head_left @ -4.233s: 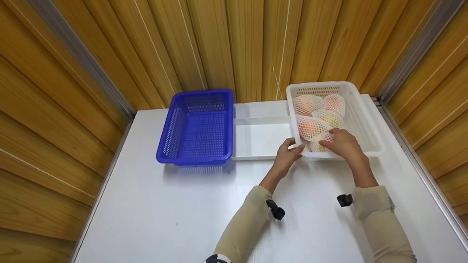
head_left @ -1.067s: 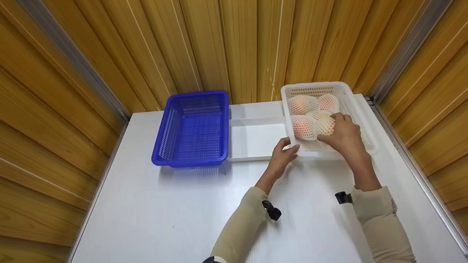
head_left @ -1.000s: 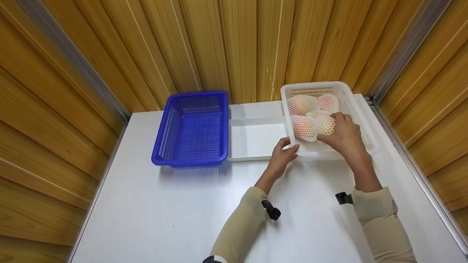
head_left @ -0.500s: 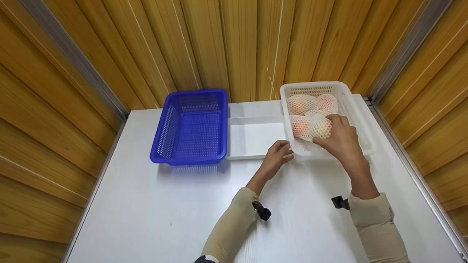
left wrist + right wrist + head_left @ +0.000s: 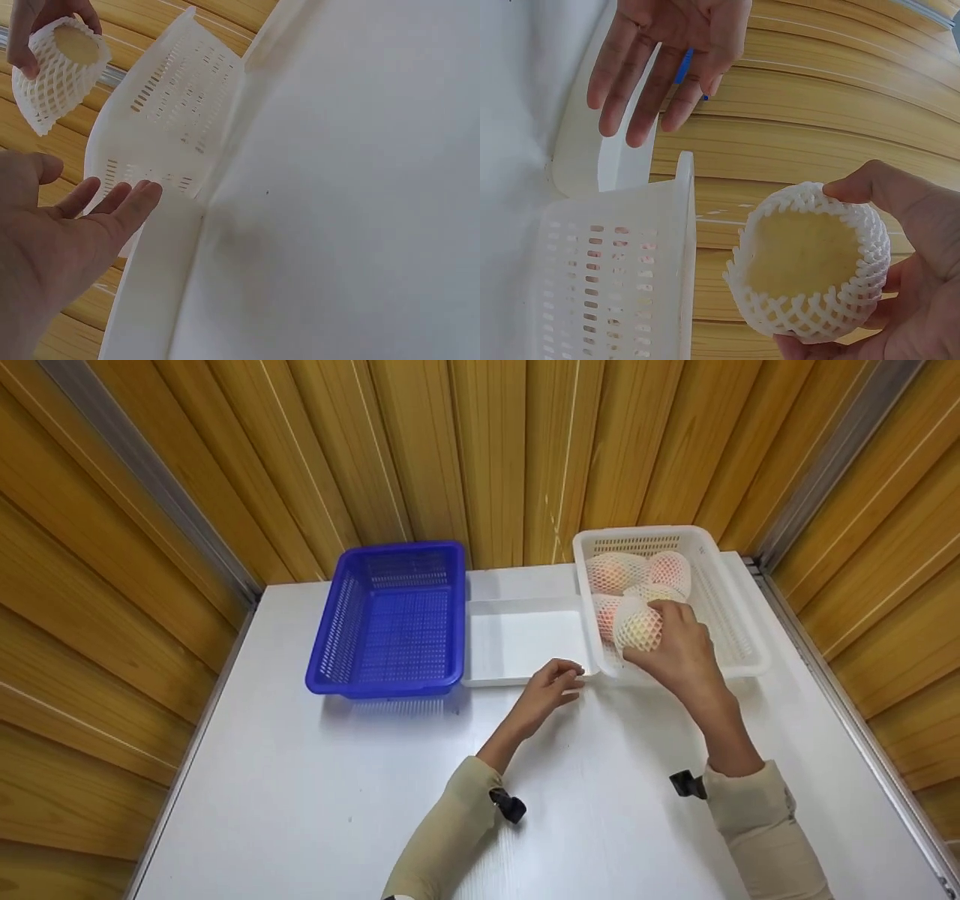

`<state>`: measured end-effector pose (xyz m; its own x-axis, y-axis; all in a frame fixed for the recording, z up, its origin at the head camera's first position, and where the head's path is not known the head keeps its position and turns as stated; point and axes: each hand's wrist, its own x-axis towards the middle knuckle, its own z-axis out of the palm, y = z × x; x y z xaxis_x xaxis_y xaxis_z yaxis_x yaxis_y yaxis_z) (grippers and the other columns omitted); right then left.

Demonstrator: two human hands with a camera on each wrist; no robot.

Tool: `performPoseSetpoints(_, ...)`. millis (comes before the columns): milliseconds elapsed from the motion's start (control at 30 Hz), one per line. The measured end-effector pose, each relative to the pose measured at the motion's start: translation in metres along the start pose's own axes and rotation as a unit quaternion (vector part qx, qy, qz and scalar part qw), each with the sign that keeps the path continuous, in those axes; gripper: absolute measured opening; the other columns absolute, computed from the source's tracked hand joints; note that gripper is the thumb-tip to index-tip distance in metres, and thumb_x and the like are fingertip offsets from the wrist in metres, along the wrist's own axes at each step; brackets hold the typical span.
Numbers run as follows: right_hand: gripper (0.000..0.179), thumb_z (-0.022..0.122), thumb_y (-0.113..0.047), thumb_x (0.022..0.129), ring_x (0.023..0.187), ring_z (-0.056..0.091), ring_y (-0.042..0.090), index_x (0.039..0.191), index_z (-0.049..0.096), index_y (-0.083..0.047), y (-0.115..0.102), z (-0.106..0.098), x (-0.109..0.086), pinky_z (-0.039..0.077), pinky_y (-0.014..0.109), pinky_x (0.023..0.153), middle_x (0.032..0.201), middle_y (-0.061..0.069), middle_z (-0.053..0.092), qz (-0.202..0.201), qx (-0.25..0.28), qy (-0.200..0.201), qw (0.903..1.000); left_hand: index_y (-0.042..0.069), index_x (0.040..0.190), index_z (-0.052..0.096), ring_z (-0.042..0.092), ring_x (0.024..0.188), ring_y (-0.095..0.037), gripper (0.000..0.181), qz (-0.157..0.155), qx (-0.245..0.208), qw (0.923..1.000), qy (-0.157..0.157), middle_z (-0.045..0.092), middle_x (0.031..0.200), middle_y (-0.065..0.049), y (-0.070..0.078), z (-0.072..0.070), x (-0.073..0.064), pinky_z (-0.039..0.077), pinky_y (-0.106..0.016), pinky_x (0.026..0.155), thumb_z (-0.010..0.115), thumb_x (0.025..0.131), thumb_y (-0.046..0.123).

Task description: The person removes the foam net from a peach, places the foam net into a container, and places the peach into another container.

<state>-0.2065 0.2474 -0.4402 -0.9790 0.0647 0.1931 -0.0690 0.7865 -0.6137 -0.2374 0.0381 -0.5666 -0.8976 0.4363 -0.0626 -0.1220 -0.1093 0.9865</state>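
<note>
My right hand (image 5: 679, 649) grips a round yellowish fruit in a white foam net (image 5: 639, 631), thumb on one side and fingers on the other. In the right wrist view the netted fruit (image 5: 806, 259) shows its bare end and is held above the rim of the white basket (image 5: 615, 270). Several more reddish and yellow netted fruits (image 5: 615, 574) lie in that white basket (image 5: 739, 622). My left hand (image 5: 546, 694) holds nothing. Its fingers are loosely extended near the front right corner of the white tray (image 5: 525, 645), as the left wrist view of the hand (image 5: 82, 232) also shows.
A blue basket (image 5: 397, 690) stands left of the tray, with nothing in it. Baskets and tray sit along the back of the white table (image 5: 300, 810). Wood-panelled walls (image 5: 495, 457) close off the back and both sides.
My right hand has taken hold of the netted fruit, lifted it and brought it left toward the basket's near left corner. My left hand has let go of the white basket's rim and drawn left.
</note>
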Motion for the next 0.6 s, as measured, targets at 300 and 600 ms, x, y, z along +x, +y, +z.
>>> performPoseSetpoints(300, 0.072, 0.079, -0.017, 0.079, 0.12, 0.048, 0.056, 0.141, 0.048, 0.004, -0.002, 0.013, -0.014, 0.044, 0.069, 0.096, 0.142, 0.029, 0.047, -0.015, 0.017, -0.004, 0.9997, 0.002, 0.124, 0.062, 0.066, 0.115, -0.026, 0.027, 0.047, 0.157, 0.9863, 0.017, 0.065, 0.127, -0.015, 0.004, -0.027, -0.023, 0.056, -0.038, 0.097, 0.048, 0.109, 0.02)
performPoseSetpoints(600, 0.073, 0.082, -0.017, 0.078, 0.124, 0.048, 0.053, 0.139, 0.049, 0.005, -0.011, 0.023, -0.02, 0.042, 0.067, 0.102, 0.14, 0.029, 0.048, -0.047, 0.028, -0.022, 0.9983, 0.004, 0.112, 0.068, 0.068, 0.106, -0.022, 0.024, 0.112, 0.446, 0.8856, 0.062, 0.071, 0.111, -0.007, 0.011, -0.036, -0.043, 0.057, -0.034, 0.092, 0.049, 0.106, 0.017)
